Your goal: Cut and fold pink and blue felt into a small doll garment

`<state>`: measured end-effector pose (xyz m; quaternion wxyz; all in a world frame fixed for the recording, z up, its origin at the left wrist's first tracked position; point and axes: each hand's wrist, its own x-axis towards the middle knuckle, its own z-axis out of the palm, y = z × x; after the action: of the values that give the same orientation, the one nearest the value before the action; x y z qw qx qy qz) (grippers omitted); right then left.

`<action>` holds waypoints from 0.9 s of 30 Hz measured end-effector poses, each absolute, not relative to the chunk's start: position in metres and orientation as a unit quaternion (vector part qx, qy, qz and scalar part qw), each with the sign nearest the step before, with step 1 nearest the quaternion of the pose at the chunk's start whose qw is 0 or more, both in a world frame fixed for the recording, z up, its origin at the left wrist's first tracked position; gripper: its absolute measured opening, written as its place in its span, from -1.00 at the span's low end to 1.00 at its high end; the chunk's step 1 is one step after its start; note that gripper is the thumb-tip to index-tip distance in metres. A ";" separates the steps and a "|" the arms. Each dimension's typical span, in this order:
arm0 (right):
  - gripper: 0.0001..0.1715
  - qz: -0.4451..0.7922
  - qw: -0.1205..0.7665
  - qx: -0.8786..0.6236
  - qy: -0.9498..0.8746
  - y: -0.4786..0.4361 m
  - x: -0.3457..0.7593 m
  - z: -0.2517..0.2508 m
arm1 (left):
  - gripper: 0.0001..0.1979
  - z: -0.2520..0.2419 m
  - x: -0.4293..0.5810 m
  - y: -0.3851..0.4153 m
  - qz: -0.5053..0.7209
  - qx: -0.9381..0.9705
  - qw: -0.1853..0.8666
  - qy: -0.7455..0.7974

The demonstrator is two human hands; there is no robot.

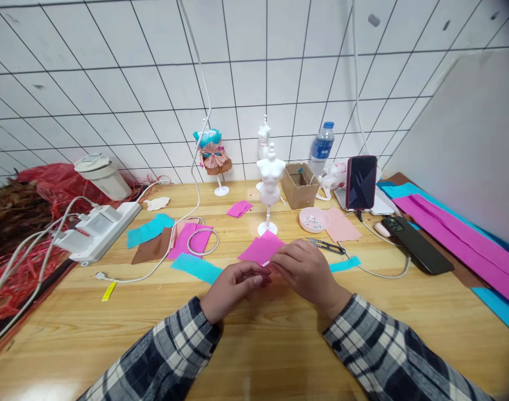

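Head view shows the fingers [285, 259] of the right hand [311, 275] pinched together on the near edge of a pink square [260, 248], by a tiny white bit [266, 264], while the left hand [238, 283] curls its fingers close by, and I cannot tell if they grip it. The pink square is just past the hands, over the worktop [271, 351], in front of a little white body [271, 174] on a stand. A blue strip [196, 268] is beside the left hand, and small black snips [328, 245] lie near the right hand.
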<state>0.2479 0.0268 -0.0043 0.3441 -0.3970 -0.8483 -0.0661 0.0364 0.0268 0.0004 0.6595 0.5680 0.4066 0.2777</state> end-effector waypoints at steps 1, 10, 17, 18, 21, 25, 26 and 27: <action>-0.87 -0.082 0.335 -0.391 -0.854 0.026 0.248 -0.003 | -0.60 0.001 0.036 0.027 0.276 0.561 0.663 0.412; -0.86 -0.116 0.302 -0.384 -0.865 0.019 0.243 0.001 | -0.69 0.000 0.039 0.029 0.291 0.506 0.696 0.418; -0.82 -0.121 0.309 -0.385 -0.861 0.019 0.245 0.000 | -0.71 -0.001 0.035 0.029 0.293 0.519 0.687 0.415; -0.81 -0.122 0.306 -0.384 -0.863 0.018 0.245 0.001 | -0.71 -0.001 0.035 0.029 0.293 0.519 0.687 0.416; -0.81 -0.123 0.301 -0.382 -0.865 0.018 0.245 0.001 | -0.72 0.000 0.035 0.029 0.302 0.513 0.679 0.430; -0.85 -0.115 0.308 -0.385 -0.862 0.019 0.245 0.000 | -0.73 0.000 0.037 0.028 0.309 0.521 0.670 0.430; -0.85 -0.111 0.310 -0.386 -0.862 0.019 0.245 0.000 | -0.74 0.000 0.037 0.028 0.308 0.527 0.666 0.430; -0.84 -0.106 0.313 -0.386 -0.861 0.019 0.245 -0.001 | -0.74 0.000 0.037 0.028 0.307 0.533 0.661 0.430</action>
<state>0.2445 0.0195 -0.0010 0.3133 -0.3862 -0.8611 -0.1062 0.0372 0.0278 0.0000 0.6606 0.5330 0.4305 0.3070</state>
